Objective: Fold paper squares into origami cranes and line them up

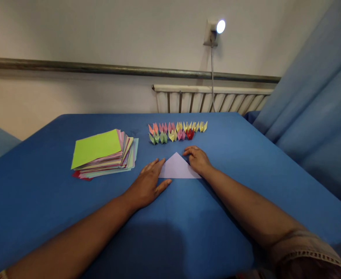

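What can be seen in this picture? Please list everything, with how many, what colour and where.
paper triangle: one, pale lilac, flat on the table between the hands
paper stack: one, mixed colours with a green sheet on top, left of the triangle
folded paper figures: two rows, too small to count; pink, yellow, green, one red; behind the triangle
table: one, blue cover
radiator: one, cream, at the wall behind the table
lamp: one, lit, on the wall above the radiator
rail: one, grey, along the wall
curtain: one, blue, at the right
left hand: flat, at the triangle's left edge
right hand: fingers on the triangle's right edge
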### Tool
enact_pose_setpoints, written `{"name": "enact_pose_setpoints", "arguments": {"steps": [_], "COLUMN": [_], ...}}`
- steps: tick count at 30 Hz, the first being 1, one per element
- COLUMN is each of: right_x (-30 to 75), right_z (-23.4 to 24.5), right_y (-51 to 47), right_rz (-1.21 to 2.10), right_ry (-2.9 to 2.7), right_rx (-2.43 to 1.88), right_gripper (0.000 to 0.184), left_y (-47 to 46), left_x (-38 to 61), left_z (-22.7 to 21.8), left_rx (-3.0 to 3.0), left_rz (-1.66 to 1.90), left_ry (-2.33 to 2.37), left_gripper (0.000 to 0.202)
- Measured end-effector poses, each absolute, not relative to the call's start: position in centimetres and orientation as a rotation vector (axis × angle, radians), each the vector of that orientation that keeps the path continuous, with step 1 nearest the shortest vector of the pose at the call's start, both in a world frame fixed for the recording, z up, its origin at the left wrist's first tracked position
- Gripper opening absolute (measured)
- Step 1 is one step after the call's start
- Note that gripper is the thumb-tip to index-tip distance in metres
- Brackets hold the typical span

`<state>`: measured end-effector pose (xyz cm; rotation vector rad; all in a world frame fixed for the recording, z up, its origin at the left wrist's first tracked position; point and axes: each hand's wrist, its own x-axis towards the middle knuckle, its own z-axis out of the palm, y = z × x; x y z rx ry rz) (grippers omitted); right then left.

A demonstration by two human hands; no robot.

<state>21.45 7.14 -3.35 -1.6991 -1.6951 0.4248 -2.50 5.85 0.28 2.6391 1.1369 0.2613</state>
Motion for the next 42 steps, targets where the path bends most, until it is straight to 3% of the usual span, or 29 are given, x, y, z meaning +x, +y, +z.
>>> {"name": "enact_pose_setpoints", "arguments": {"steps": [7, 12, 14, 20, 27, 36, 42], "right_x": [21.1, 21.2, 21.4, 21.1, 19.4, 19.2, 19.6], "right_z": [-4.3, -3.4, -2.6, -0.8, -1.9, -3.1, -2.9], "right_y": [7.8, 7.5, 7.2, 6.3, 6.2, 7.2, 7.2], "right_rz": [0.661, 0.918, 1.038, 1.391, 1.322, 1.212, 1.271], "right_ry": [-1.501, -1.312, -1.261, -1.098, -1.016, -0.930, -0.898], "right_rx": [-1.353, -1.123, -1.047, -0.794, -0.916, -1.097, -1.129], "right_gripper": [0.034, 0.021, 0.018, 0.063, 0.035, 0.036, 0.037], "left_y": [6.3, 6.5, 6.6, 7.0, 6.4, 7.0, 6.4], "left_x": [-2.4, -2.5, -2.6, -2.5, -1.4, -2.1, -2.7], "left_z": [0.9, 1.1, 1.1, 1.2, 1.5, 0.2, 1.5], "left_rx": [2.367, 2.297, 2.223, 1.609, 1.203, 1.403, 2.144], "left_rz": [0.510, 0.487, 0.531, 0.923, 0.979, 0.889, 0.968], "left_ry": [1.141, 1.076, 1.086, 1.136, 1.045, 1.150, 1.060], "left_gripper": [0.069, 0.026, 0.021, 0.034, 0.040, 0.037, 0.081]}}
